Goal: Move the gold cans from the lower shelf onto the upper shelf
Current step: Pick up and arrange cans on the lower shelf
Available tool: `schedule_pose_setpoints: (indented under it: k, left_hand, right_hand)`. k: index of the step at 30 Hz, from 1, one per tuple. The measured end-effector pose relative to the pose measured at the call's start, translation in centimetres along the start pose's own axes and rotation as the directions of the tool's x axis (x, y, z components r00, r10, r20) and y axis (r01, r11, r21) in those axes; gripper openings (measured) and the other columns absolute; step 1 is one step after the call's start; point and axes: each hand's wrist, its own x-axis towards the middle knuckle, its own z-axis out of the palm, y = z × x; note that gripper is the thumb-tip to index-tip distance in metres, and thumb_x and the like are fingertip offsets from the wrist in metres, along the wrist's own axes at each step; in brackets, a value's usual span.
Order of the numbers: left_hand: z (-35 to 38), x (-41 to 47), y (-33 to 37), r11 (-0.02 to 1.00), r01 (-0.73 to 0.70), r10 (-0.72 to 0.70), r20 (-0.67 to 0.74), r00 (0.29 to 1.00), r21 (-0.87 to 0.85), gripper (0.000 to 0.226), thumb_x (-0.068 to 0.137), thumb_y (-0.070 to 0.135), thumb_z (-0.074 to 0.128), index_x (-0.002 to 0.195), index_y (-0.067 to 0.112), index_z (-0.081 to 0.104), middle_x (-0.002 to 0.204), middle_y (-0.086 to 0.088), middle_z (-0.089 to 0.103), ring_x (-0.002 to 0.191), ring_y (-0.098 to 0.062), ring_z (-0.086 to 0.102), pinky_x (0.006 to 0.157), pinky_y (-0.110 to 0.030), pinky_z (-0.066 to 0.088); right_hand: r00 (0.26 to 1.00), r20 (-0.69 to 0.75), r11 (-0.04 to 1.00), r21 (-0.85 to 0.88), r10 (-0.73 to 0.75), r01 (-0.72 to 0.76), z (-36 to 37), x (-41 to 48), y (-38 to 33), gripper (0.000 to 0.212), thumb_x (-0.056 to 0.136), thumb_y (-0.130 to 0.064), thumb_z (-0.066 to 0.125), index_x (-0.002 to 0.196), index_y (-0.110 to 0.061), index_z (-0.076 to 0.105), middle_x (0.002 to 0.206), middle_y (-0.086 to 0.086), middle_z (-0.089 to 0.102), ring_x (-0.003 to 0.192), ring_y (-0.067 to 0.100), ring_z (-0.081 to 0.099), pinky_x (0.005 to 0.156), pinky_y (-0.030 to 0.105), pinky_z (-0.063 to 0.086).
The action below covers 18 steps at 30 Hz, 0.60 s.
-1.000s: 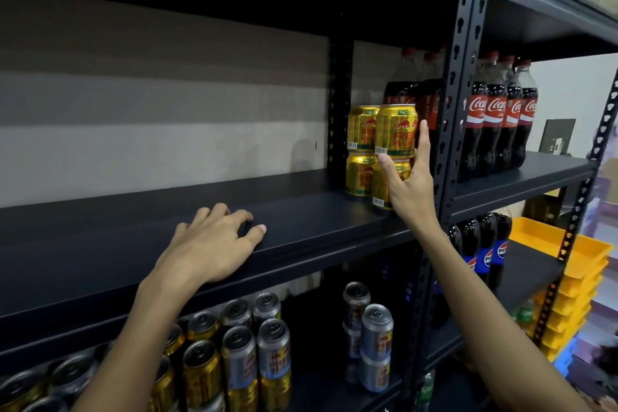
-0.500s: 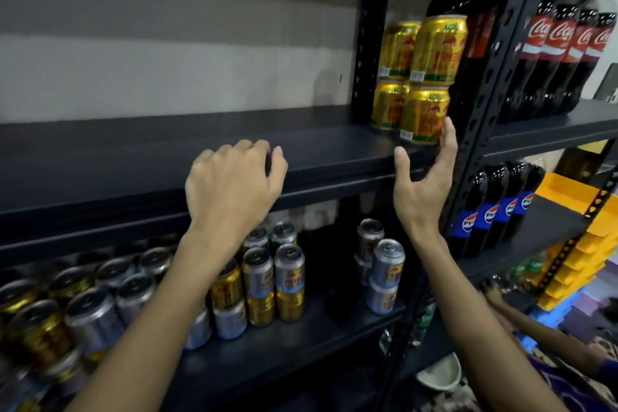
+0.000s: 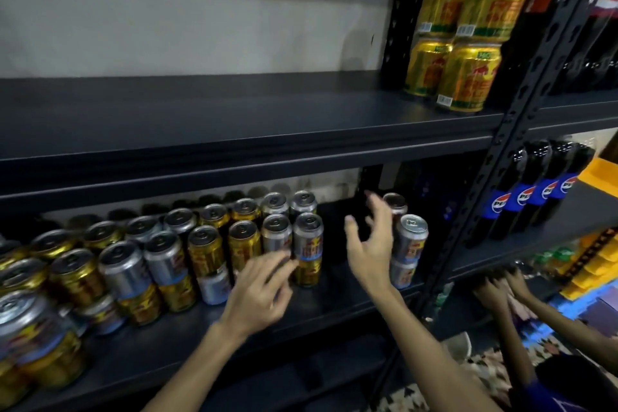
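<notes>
On the lower shelf (image 3: 301, 314), shiny gold cans (image 3: 244, 246) stand stacked among silver ones; both hands' grips released.

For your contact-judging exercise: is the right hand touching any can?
Apart. The head view shows the right hand open in the dark gap, short of the silver can.
</notes>
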Motion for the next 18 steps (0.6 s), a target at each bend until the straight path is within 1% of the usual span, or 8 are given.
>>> schedule_pose_setpoints:
  k: [2, 4, 5, 7, 9, 11, 15, 18]
  left_hand:
    - [1.3, -3.9, -0.8, 0.989, 0.142, -0.133, 0.159, 0.978, -0.043, 0.027, 0.097, 0.017, 0.047, 0.114, 0.007, 0.064, 0.118, -0.008, 0.059, 0.102, -0.025, 0.062, 0.084, -0.038, 0.052]
    - [1.9, -6.3, -1.7, 0.968, 0.251, -0.234, 0.270, 0.934, -0.027, 0.027, 0.095, 0.016, 0.047, 0.108, 0.005, 0.068, 0.112, -0.006, 0.060, 0.099, -0.023, 0.063, 0.081, -0.035, 0.053]
    - [2.0, -7.0, -2.1, 0.958, 0.285, -0.270, 0.304, 0.914, -0.006, 0.027, 0.093, 0.015, 0.048, 0.108, 0.005, 0.068, 0.110, -0.005, 0.060, 0.096, -0.023, 0.064, 0.080, -0.032, 0.052]
    - [2.1, -7.9, -2.6, 0.943, 0.331, -0.322, 0.369, 0.872, 0.042, 0.029, 0.091, 0.017, 0.046, 0.108, 0.007, 0.067, 0.109, -0.004, 0.060, 0.094, -0.023, 0.065, 0.079, -0.031, 0.052]
    - [2.2, -8.2, -2.8, 0.931, 0.359, -0.353, 0.397, 0.847, 0.063, 0.030, 0.092, 0.018, 0.045, 0.109, 0.007, 0.067, 0.108, -0.004, 0.061, 0.094, -0.023, 0.064, 0.078, -0.032, 0.052]
    - [2.4, -7.9, -2.9, 0.927, 0.368, -0.364, 0.412, 0.836, 0.071, 0.030, 0.091, 0.018, 0.045, 0.107, 0.005, 0.067, 0.105, -0.006, 0.062, 0.092, -0.022, 0.062, 0.076, -0.032, 0.052]
    - [2.7, -8.2, -3.0, 0.928, 0.368, -0.354, 0.451, 0.819, 0.059, 0.030, 0.089, 0.018, 0.046, 0.097, 0.005, 0.071, 0.096, -0.005, 0.068, 0.085, -0.021, 0.064, 0.075, -0.030, 0.052]
    - [2.8, -8.4, -3.2, 0.934, 0.351, -0.333, 0.509, 0.794, 0.063, 0.033, 0.087, 0.023, 0.047, 0.093, 0.008, 0.076, 0.097, -0.002, 0.074, 0.087, -0.018, 0.069, 0.076, -0.029, 0.057]
  right_hand:
    - [0.977, 0.211, 0.999, -0.046, 0.038, -0.029, 1.0, -0.6, 1.1, 0.049, 0.097, -0.025, 0.063, 0.143, -0.029, 0.047, 0.135, -0.004, 0.046, 0.125, 0.010, 0.050, 0.103, 0.048, 0.049]
    - [0.921, 0.384, 0.998, -0.052, 0.063, -0.046, 1.6, -0.9, 1.7, 0.055, 0.097, -0.023, 0.066, 0.144, -0.040, 0.041, 0.136, -0.010, 0.043, 0.128, 0.007, 0.048, 0.108, 0.045, 0.046]
    - [0.894, 0.443, 0.997, -0.063, 0.070, -0.046, 1.9, -0.9, 1.9, 0.058, 0.097, -0.024, 0.066, 0.147, -0.039, 0.040, 0.139, -0.012, 0.041, 0.132, 0.009, 0.046, 0.111, 0.045, 0.045]
    - [0.848, 0.524, 0.994, -0.106, 0.083, -0.032, 2.5, -0.9, 2.4, 0.062, 0.096, -0.026, 0.067, 0.152, -0.030, 0.039, 0.146, -0.008, 0.041, 0.138, 0.014, 0.043, 0.112, 0.045, 0.043]
    - [0.820, 0.565, 0.992, -0.127, 0.092, -0.024, 3.0, -1.0, 2.6, 0.065, 0.094, -0.024, 0.069, 0.153, -0.025, 0.041, 0.148, 0.000, 0.043, 0.137, 0.015, 0.043, 0.112, 0.044, 0.043]
    - [0.815, 0.575, 0.993, -0.114, 0.073, -0.009, 3.3, -1.1, 2.9, 0.066, 0.091, -0.020, 0.071, 0.151, -0.024, 0.043, 0.146, 0.003, 0.046, 0.136, 0.015, 0.045, 0.113, 0.042, 0.042]
    - [0.811, 0.575, 0.991, -0.130, 0.111, -0.044, 4.0, -1.9, 3.6, 0.077, 0.086, -0.025, 0.078, 0.151, -0.031, 0.038, 0.145, 0.001, 0.047, 0.135, 0.013, 0.047, 0.114, 0.036, 0.041]
    - [0.829, 0.541, 0.988, -0.135, 0.142, -0.081, 4.7, -2.1, 3.4, 0.080, 0.083, -0.026, 0.084, 0.146, -0.038, 0.036, 0.140, 0.001, 0.051, 0.129, 0.015, 0.052, 0.110, 0.034, 0.044]
